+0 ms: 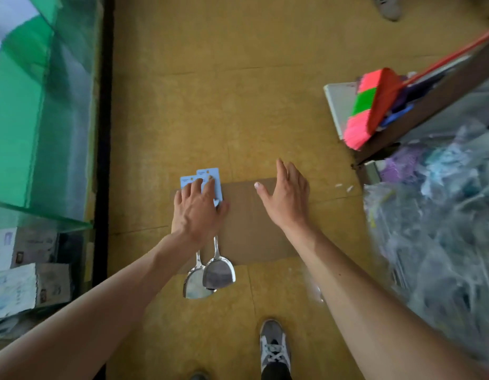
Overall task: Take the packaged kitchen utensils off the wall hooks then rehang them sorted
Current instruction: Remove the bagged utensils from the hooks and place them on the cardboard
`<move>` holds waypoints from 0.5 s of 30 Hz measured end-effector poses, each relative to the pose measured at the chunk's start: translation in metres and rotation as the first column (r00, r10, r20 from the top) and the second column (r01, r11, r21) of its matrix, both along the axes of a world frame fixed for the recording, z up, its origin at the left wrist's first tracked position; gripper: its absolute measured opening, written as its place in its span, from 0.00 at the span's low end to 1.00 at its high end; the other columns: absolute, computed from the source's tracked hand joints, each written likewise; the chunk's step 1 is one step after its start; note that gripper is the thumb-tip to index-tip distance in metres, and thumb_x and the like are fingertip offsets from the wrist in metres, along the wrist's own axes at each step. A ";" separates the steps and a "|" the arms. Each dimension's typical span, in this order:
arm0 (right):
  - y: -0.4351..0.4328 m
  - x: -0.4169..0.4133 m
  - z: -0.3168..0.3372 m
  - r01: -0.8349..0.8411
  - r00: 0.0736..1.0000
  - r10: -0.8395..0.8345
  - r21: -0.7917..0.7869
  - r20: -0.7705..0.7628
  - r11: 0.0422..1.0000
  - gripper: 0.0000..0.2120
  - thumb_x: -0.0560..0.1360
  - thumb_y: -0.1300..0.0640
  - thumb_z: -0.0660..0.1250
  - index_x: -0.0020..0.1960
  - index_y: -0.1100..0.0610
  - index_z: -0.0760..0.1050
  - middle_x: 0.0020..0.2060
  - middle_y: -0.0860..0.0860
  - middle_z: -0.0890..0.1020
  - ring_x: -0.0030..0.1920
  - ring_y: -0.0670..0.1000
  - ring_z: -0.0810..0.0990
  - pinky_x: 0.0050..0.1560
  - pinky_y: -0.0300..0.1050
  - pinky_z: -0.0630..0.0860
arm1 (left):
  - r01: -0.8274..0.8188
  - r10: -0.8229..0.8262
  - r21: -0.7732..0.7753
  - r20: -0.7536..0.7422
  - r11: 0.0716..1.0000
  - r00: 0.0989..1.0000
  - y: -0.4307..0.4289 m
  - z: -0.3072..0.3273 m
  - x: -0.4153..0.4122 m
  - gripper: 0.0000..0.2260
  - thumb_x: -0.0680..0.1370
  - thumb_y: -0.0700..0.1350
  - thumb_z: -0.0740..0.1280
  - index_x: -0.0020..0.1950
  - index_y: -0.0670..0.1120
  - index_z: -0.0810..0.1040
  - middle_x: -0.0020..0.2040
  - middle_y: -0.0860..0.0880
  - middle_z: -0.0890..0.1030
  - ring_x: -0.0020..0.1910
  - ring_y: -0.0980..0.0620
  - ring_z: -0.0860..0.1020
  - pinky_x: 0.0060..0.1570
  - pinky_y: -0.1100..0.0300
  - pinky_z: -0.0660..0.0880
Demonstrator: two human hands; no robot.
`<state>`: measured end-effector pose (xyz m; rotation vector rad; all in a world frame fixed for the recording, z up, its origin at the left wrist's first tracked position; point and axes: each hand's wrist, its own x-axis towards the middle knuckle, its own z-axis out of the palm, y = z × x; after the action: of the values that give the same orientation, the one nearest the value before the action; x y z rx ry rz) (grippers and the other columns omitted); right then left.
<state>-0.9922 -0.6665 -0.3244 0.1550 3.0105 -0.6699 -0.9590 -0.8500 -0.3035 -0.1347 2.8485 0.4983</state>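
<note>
- at the bottom edge, a grey shoe (pixel 273 349) with white laces stands on a yellow-brown floor (pixel 237 119); two bare forearms reach forward from the lower corners.
- just beyond the shoe lie two packaged spatulas (pixel 218 272) of shiny metal, side by side and overlapping, blades toward the viewer and handles running away.
- they rest on a flat brown cardboard sheet (pixel 254 229) spread on the floor, with the blades jutting past its near edge.
- the left hand (pixel 198 212) lies palm-down over the handles, fingers straight and a little apart, fingertips pressing on the pale blue cards (pixel 211 178) at the handles' far ends.
- the right hand (pixel 288 198) is beside it over the cardboard, fingers straight and spread, holding nothing; whether it touches the sheet cannot be told.
- along the left side stands a green-tinted glass case (pixel 32 119).
- on the right is a blurred heap of clear plastic bags (pixel 443 229).
- farther off on the right leans a broom (pixel 366 108) with pink and green bristles and a red handle.
</note>
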 end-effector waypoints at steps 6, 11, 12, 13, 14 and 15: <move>0.078 0.064 0.068 0.157 0.987 -0.152 0.099 -0.051 0.983 0.36 0.78 0.40 0.65 0.77 0.59 0.62 0.73 0.62 0.67 0.73 0.62 0.65 0.72 0.62 0.62 | 0.245 -0.247 -0.066 -0.027 0.967 0.969 0.071 0.069 0.018 0.30 0.79 0.61 0.59 0.77 0.47 0.61 0.72 0.44 0.67 0.72 0.43 0.64 0.71 0.48 0.59; 0.147 0.127 0.127 0.315 0.948 -0.306 0.126 -0.084 0.941 0.35 0.78 0.39 0.63 0.77 0.60 0.63 0.73 0.62 0.68 0.73 0.62 0.66 0.71 0.62 0.64 | 0.412 -0.419 -0.089 -0.076 0.907 0.905 0.142 0.127 0.043 0.30 0.79 0.61 0.59 0.77 0.47 0.61 0.73 0.44 0.67 0.71 0.42 0.64 0.71 0.48 0.60; 0.162 0.143 0.138 0.344 0.938 -0.334 0.129 -0.094 0.930 0.35 0.78 0.39 0.63 0.76 0.60 0.63 0.72 0.63 0.69 0.73 0.62 0.67 0.71 0.61 0.65 | 0.442 -0.449 -0.091 -0.081 0.892 0.890 0.159 0.139 0.051 0.30 0.79 0.60 0.59 0.77 0.48 0.61 0.73 0.44 0.67 0.71 0.42 0.64 0.71 0.48 0.60; 0.178 0.159 0.150 0.374 0.926 -0.362 0.130 -0.105 0.918 0.35 0.78 0.39 0.63 0.76 0.60 0.64 0.72 0.63 0.69 0.72 0.62 0.68 0.71 0.61 0.65 | 0.472 -0.480 -0.093 -0.088 0.877 0.873 0.178 0.150 0.060 0.29 0.79 0.60 0.59 0.77 0.48 0.61 0.73 0.44 0.67 0.71 0.42 0.65 0.71 0.48 0.61; 0.194 0.175 0.160 0.406 0.912 -0.393 0.126 -0.115 0.905 0.34 0.78 0.39 0.64 0.75 0.60 0.65 0.71 0.63 0.70 0.72 0.63 0.68 0.70 0.62 0.66 | 0.502 -0.510 -0.092 -0.100 0.860 0.855 0.197 0.160 0.070 0.29 0.79 0.60 0.59 0.77 0.48 0.62 0.73 0.44 0.67 0.71 0.42 0.65 0.70 0.48 0.61; 0.210 0.193 0.170 0.438 0.897 -0.425 0.120 -0.121 0.891 0.34 0.78 0.39 0.63 0.75 0.61 0.65 0.71 0.63 0.70 0.71 0.63 0.69 0.70 0.63 0.66 | 0.532 -0.539 -0.090 -0.111 0.842 0.835 0.217 0.169 0.081 0.29 0.79 0.60 0.59 0.77 0.47 0.62 0.73 0.44 0.67 0.71 0.42 0.65 0.70 0.47 0.61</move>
<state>-0.7996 -0.4563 -0.1549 0.8460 3.1337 -0.4891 -0.8779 -0.6333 -0.1344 0.6996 2.8404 0.3108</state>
